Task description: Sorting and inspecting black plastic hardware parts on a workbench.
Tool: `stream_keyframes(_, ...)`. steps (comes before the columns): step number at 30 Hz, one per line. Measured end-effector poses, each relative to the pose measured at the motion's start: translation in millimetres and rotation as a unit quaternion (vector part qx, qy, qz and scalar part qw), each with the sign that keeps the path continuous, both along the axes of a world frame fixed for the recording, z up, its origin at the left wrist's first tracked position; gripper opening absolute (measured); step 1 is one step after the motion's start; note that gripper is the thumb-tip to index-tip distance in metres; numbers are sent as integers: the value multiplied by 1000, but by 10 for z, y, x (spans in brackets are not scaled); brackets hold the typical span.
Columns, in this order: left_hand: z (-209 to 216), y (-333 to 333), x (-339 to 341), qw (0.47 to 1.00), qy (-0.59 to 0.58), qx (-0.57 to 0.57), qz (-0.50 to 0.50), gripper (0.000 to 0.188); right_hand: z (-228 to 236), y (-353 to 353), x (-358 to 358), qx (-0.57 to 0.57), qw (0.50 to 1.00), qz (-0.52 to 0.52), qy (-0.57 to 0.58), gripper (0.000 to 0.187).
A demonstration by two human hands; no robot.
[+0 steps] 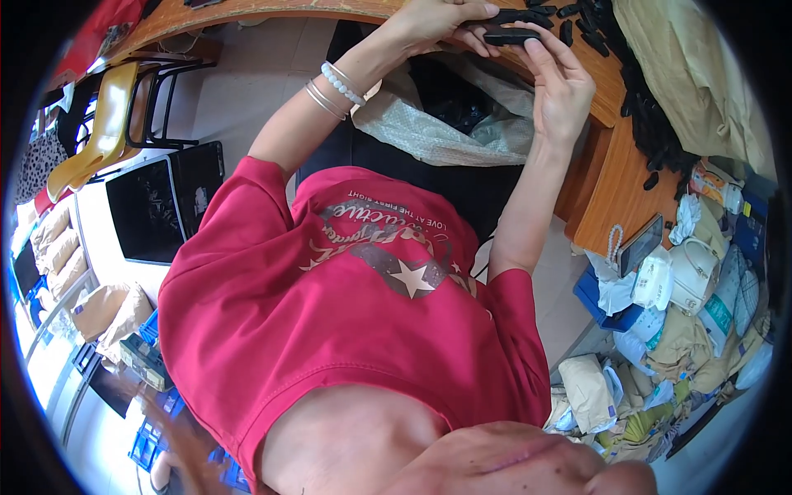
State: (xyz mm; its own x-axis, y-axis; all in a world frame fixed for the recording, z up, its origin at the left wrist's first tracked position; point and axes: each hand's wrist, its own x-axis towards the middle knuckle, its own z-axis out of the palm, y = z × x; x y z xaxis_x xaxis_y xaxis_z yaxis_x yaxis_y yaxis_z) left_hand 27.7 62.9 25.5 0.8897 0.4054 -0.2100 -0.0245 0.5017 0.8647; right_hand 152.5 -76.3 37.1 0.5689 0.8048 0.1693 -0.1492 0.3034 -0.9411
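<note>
At the top of the head view, both my hands are close together over the near edge of a wooden table. A slim, glossy black piece (511, 36), long and rounded, lies between the thumb and fingers of my right hand (563, 92), which is closed on it. My left hand (436, 25) is also closed, its thumb and fingers at a second dark piece (513, 16) beside the first. That second piece is partly hidden, and its exact kind does not show. Several similar small black pieces (590, 29) lie loose on the table just beyond my right hand.
An open white woven sack (429, 140) with dark contents is below my hands. Black pieces (656, 136) pile along the wooden tabletop (615, 186) at right, beside beige cloth (701, 74). Bags and packages (590, 392) heap at lower right. A yellow chair (107, 124) stands left.
</note>
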Motion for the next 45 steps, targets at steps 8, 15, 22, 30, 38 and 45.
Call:
stream_keyframes(8,339,-237,-149,893,29,448,22,31,-153,10,-289,-16,984,-149,-93,18)
stream_keyframes(15,288,-297,-185,850,-44,519,83,33,-98,-65,-231,-21,989,-123,-76,19)
stream_keyframes(22,341,-246,-220,855,-48,516,35,33,-108,-63,-96,-30,986,-52,-155,30)
stream_keyframes(30,216,-201,-115,801,-106,577,114,54,-210,-67,-11,-81,985,-63,-136,23)
stream_keyframes(38,78,390,342,888,112,407,184,50,-367,147,183,-142,734,-296,-595,37)
stream_keyframes(45,-403,581,790,662,212,684,221,30,-323,155,218,-245,736,-225,-589,26)
